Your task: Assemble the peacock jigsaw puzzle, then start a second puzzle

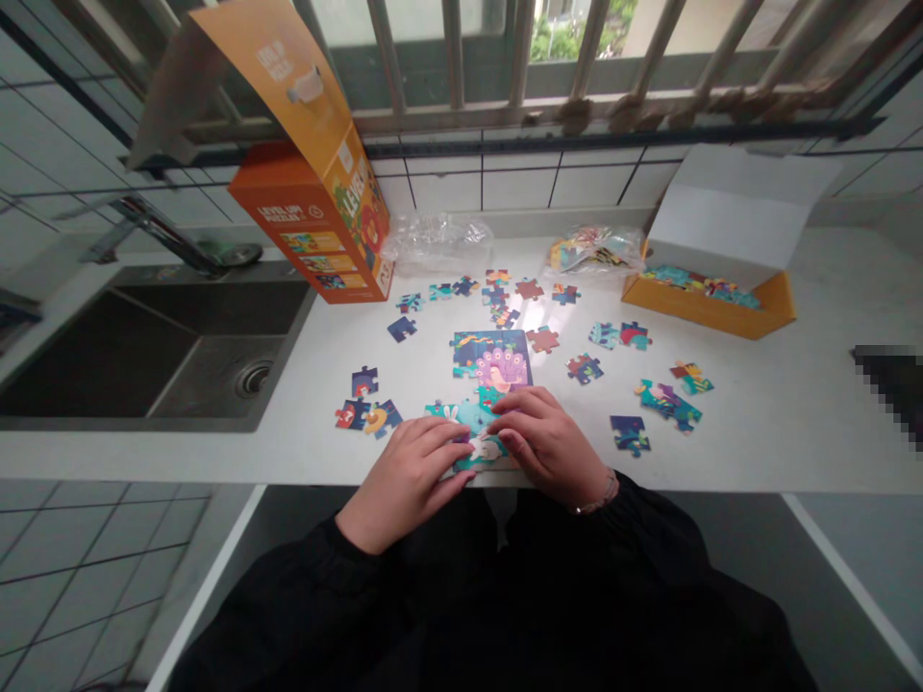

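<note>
Clock centred on the puzzle, 12 toward the window. The left hand (404, 466) comes in from 7, fingers loosely bent, tips at the left side of the rabbit section (485, 449). The right hand (552, 447) comes in from 4, fingers half-curled over its right side. Neither is clenched; can't tell if either pinches a piece, fingertips cover the spot. The rabbit section lies flat on the desk (757, 413), near its front edge at 6; the peacock section (503, 360) sits just toward 12 of it. Full join between them partly hidden.

Loose stuff: mushroom piece (352, 414) in a small group at 9, joined cluster (670, 404) at 3, more pieces scattered from 10 to 2. Clear plastic bag (439, 242) past 11, bagged pieces (595, 252) at 1, open yellow box (710, 308) at 2, tall orange box (310, 221) between 10 and 11, sink (237, 375) at 9.

Risks, judged: uneven push from the two hands could buckle the seams or pop a tab; pulling toward 6 could hang the lower rim over the front edge; a left sleeve sweep toward 9 could knock that group sinkward; forcing look-alike teal bits could bend tabs.
</note>
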{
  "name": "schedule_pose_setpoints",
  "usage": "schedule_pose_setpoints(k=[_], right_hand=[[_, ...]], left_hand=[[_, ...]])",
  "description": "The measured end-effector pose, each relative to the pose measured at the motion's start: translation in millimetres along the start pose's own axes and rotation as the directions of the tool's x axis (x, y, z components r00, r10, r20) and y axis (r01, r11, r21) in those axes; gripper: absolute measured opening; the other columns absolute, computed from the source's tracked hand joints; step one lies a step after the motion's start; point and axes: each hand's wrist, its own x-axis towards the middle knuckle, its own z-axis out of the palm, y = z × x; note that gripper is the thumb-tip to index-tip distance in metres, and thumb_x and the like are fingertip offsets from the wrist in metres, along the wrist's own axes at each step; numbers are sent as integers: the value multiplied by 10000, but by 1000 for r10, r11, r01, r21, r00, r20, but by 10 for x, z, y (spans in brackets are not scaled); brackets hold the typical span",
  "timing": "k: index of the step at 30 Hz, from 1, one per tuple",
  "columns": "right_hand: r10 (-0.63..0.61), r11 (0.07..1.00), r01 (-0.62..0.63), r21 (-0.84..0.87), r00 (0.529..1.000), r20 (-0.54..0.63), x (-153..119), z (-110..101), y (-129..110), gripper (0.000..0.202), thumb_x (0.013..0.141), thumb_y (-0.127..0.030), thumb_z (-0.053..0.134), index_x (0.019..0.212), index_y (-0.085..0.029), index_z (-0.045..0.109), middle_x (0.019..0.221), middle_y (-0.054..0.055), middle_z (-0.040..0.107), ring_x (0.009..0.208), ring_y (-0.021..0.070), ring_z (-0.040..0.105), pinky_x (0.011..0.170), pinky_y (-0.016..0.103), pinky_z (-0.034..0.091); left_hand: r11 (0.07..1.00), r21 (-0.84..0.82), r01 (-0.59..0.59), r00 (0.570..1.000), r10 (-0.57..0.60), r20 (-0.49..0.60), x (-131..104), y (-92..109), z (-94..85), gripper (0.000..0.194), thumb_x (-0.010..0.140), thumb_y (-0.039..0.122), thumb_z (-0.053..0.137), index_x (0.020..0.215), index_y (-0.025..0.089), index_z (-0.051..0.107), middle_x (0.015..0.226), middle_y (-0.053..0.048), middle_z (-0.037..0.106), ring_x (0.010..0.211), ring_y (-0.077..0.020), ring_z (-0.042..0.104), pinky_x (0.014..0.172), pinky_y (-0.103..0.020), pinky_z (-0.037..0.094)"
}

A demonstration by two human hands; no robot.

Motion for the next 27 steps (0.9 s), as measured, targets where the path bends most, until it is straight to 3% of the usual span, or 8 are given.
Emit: schedule_pose_setpoints(k=[6, 18, 21, 24, 27], right_hand=[[-109, 992, 113, -56, 991, 79, -74, 26, -2, 276, 1104, -405, 595, 1020, -264, 817, 1267, 73, 762, 1251, 296, 606, 1113, 526, 518], [-76, 988, 89, -125, 991, 109, -58, 60, -14, 165, 1059, -367, 683, 1000, -274, 806, 1289, 69, 766, 1263, 309, 620, 1106, 550, 529], [-67, 993, 76, -88, 993, 98, -53, 63, -25, 184, 1076, -410, 654, 1125, -262, 752, 1254, 89, 762, 1225, 307, 637, 1091, 535, 527], [-28, 1000, 28, -8, 999, 16, -52, 58, -32, 295, 1097, -450, 605, 1290, -230, 637, 1196, 114, 744, 1164, 295, 653, 1040, 495, 549], [-13, 1000, 13, -4, 1000, -18, -41, 45, -45, 317, 1109, -459, 574, 1322, -226, 605, 1190, 121, 729, 1128, 293, 649, 1004, 483, 550]], left_hand=[[1000, 14, -8, 1000, 8, -22, -10, 7, 27, 276, 1026, 273, 729, 1299, 247, 697, 1354, -87, 761, 1290, -285, 672, 1089, -494, 527], [1000, 5, 4, 1000, -4, -28, -29, -4, 63, 293, 1008, 268, 735, 1299, 258, 702, 1317, -79, 771, 1251, -278, 681, 1074, -485, 531], [999, 38, 5, 1000, -5, -20, -53, 8, 79, 365, 1010, 299, 732, 1368, 268, 670, 1381, -99, 738, 1283, -296, 666, 1081, -494, 525], [996, 80, 27, 999, -24, -43, -68, 21, 82, 448, 1017, 341, 730, 1444, 260, 619, 1463, -140, 679, 1331, -317, 638, 1087, -509, 520], [993, 109, 37, 999, -33, -38, -50, 21, 75, 463, 1020, 356, 733, 1464, 287, 622, 1526, -143, 638, 1364, -331, 613, 1085, -529, 512]])
